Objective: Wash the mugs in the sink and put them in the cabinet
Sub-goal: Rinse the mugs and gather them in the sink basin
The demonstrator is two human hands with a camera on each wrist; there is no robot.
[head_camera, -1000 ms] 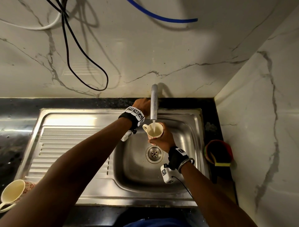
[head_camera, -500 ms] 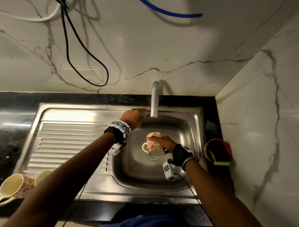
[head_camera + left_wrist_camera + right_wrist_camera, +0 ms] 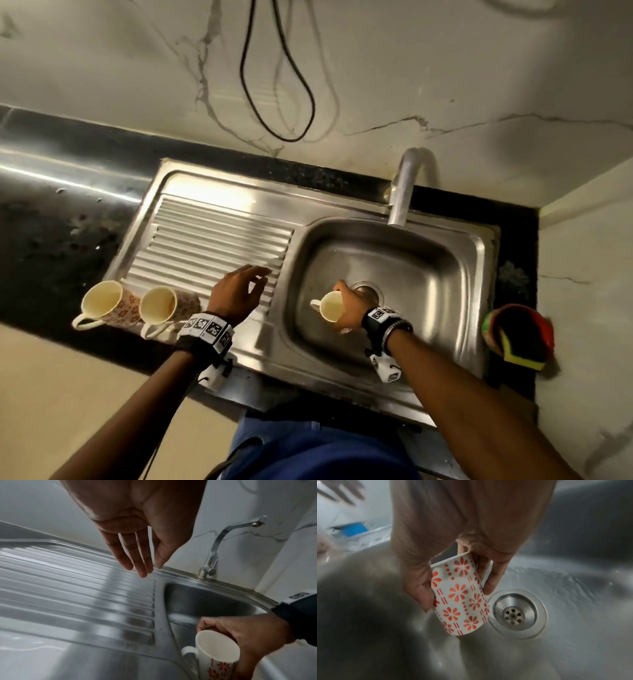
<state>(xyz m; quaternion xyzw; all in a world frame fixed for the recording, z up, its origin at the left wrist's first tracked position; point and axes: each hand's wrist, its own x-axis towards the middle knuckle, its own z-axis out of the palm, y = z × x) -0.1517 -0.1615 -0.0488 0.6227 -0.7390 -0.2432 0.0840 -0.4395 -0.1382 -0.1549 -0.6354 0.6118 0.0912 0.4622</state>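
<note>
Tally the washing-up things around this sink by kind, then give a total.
Floral mugs: 3 – one in the right hand over the basin, two lying on the drainboard's near edge.
Sponges: 1.
Taps: 1.
Total: 5.

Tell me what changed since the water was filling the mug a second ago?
The tap no longer runs. The left hand left the tap and now hangs open over the drainboard. The right hand still grips the flowered mug, now lower, over the drain. Two mugs still lie at the drainboard's edge.
</note>
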